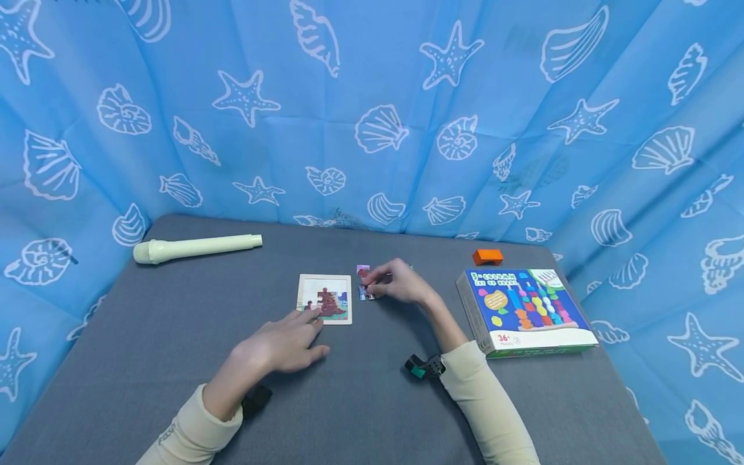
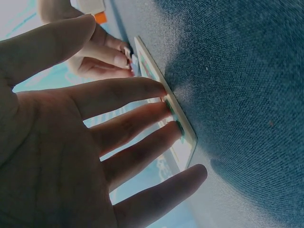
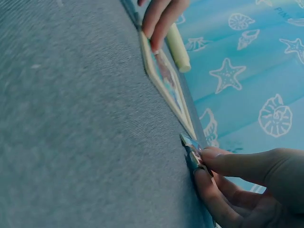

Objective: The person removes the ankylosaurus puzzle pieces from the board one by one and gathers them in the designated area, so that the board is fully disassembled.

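A square picture puzzle board with a pale frame lies mid-table, several pieces set in it and a bare white area at its upper part. My left hand rests its straight fingertips on the board's near-left part; in the left wrist view the fingers spread over its edge. To the right of the board, my right hand pinches a small puzzle piece between thumb and fingertips, low over the table. Another loose piece lies just beyond those fingers, which partly cover the spot.
A pale green toy microphone lies at the back left. On the right stands a bead-toy box, with an orange block behind it. A blue shell-print curtain hangs behind the grey table.
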Action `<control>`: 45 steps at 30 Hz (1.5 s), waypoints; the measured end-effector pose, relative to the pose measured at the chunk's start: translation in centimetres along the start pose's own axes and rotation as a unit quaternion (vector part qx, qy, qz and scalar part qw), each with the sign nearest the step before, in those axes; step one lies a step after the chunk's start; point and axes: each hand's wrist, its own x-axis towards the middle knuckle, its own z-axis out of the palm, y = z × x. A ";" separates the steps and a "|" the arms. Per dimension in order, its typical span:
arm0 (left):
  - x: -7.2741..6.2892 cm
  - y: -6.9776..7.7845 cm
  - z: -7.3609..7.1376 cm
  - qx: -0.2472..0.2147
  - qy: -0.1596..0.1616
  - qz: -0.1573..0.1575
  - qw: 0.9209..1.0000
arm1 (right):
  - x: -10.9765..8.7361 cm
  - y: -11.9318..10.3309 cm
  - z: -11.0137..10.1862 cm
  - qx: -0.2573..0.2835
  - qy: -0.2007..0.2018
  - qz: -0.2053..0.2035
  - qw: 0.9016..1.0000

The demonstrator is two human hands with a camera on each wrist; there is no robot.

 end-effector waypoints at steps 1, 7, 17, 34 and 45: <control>0.0 0.0 0.0 -0.001 0.000 0.001 1.000 | 0.0 0.0 0.0 -0.002 0.000 0.000 1.000; 0.0 0.1 0.0 -0.006 -0.001 0.000 1.000 | -0.2 0.1 0.3 -0.005 0.004 -0.001 1.000; -0.1 0.1 0.1 -0.007 0.001 -0.003 1.000 | -0.1 -0.1 0.5 -0.017 0.007 0.005 1.000; 0.1 0.1 0.0 -0.002 0.000 -0.005 1.000 | -0.2 -1.1 0.8 0.059 -0.012 -0.019 0.998; 0.1 -0.2 -0.1 0.003 0.015 0.008 1.000 | 1.6 -3.2 3.4 0.044 -0.043 -0.050 0.997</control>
